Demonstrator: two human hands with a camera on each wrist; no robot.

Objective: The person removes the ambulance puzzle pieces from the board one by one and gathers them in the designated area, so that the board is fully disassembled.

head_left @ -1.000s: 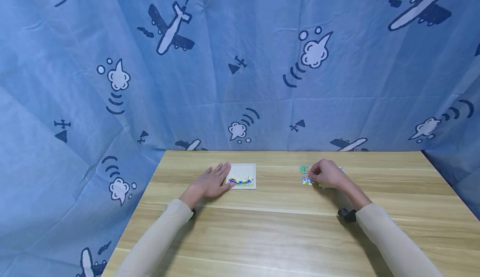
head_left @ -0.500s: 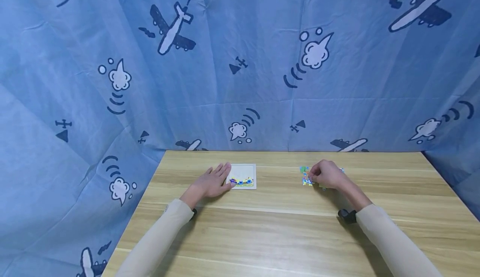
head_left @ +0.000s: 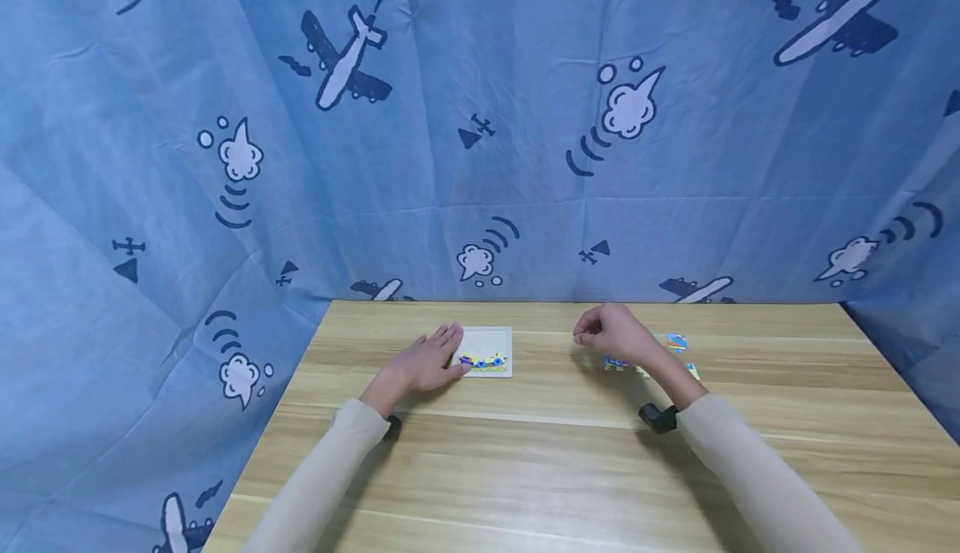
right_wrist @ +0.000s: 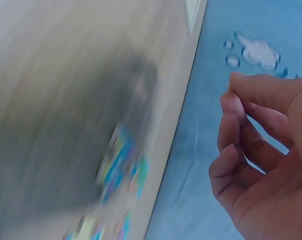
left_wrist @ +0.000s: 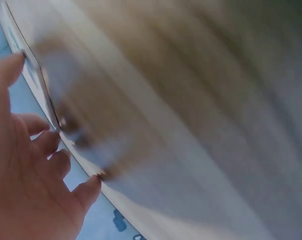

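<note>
A white-framed puzzle board point(head_left: 487, 341) lies on the table, with a strip of yellow and blue picture along its bottom. My left hand point(head_left: 427, 363) rests on the board's left edge, fingers stretched out and thumb near the lower corner. Raised above the table to the right of the board, my right hand point(head_left: 615, 332) has thumb and index fingertips pressed together. It pinches what seems a small puzzle piece, almost wholly hidden by the fingertips. Beneath and behind this hand lie loose puzzle pieces point(head_left: 617, 363), blurred in the right wrist view.
Several more colourful pieces point(head_left: 677, 342) are spread right of the right wrist. The wooden table point(head_left: 525, 470) ends at a blue curtain point(head_left: 525, 161) printed with planes and clouds. Dark wrist cameras point(head_left: 658, 417) sit under both sleeves.
My right hand has lifted off the loose pieces and moved left towards the board, uncovering pieces on the right. The left hand stays on the board's edge.
</note>
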